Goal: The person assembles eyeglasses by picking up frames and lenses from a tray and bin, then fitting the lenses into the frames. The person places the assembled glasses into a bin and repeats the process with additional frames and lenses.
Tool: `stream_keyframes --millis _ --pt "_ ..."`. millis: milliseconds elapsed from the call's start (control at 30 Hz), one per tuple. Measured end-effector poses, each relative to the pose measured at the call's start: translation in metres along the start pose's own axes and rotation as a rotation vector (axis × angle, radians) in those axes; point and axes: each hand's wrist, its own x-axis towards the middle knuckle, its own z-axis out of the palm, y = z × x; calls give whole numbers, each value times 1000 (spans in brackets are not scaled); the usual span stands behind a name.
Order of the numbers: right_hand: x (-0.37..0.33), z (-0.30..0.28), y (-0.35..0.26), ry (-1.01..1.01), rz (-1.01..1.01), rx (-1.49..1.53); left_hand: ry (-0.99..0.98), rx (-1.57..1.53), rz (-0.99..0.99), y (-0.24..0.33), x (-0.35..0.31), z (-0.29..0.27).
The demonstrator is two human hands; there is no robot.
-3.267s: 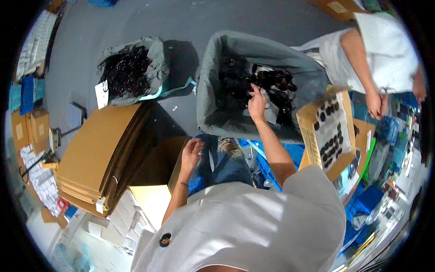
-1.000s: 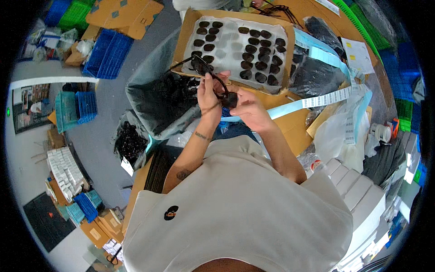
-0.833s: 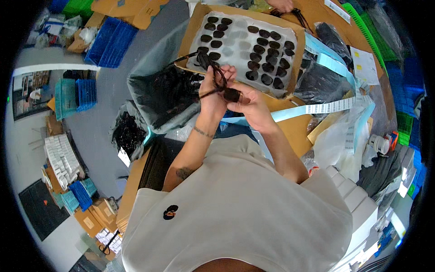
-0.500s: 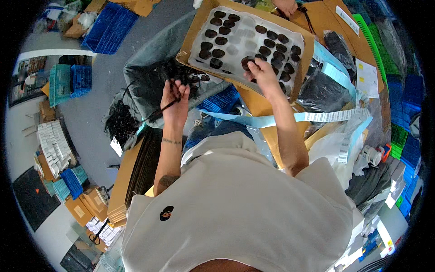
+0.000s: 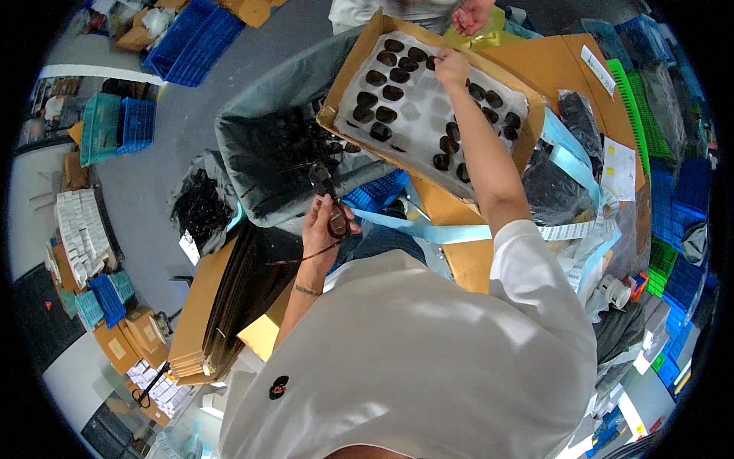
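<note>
My left hand (image 5: 319, 229) is closed around a pair of sunglasses (image 5: 339, 222), held low in front of my body; one thin temple sticks out to the left past my wrist. My right hand (image 5: 453, 69) reaches over a shallow cardboard box (image 5: 329, 116), its fingertips pinched at a dark lens near the far side. Inside the box, dark oval lenses (image 5: 385, 115) lie in rows on a white sheet (image 5: 419, 107) with empty pockets in the middle. Left of the box, a grey-lined bin (image 5: 252, 122) holds a tangle of black glasses frames (image 5: 294, 164).
Another person's hand (image 5: 472, 17) is beyond the box. A pale blue label strip (image 5: 459, 232) trails across cardboard on the right. Black plastic bags (image 5: 562, 187) lie beside the box. Flattened cartons (image 5: 202, 306) stand at lower left; a blue crate (image 5: 191, 42) sits at upper left.
My left hand has come away from the bin toward my body and now holds sunglasses. My right hand has moved from the box's near side to its far side. The other person's hand has shifted.
</note>
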Motion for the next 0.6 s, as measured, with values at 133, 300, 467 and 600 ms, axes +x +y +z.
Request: stream_keyframes --millis 133,300,467,600 --pt "-32 -36 -27 55 -58 -46 -125 216 -21 15 -3 10" --pt "-155 -162 -102 -553 -465 631 -293 1247 374 48 10 30" --pt "-217 -198 -112 -963 -533 227 -602 1225 498 79 26 78" --pt "-233 -193 -92 -823 -90 902 -618 614 562 51 46 81"
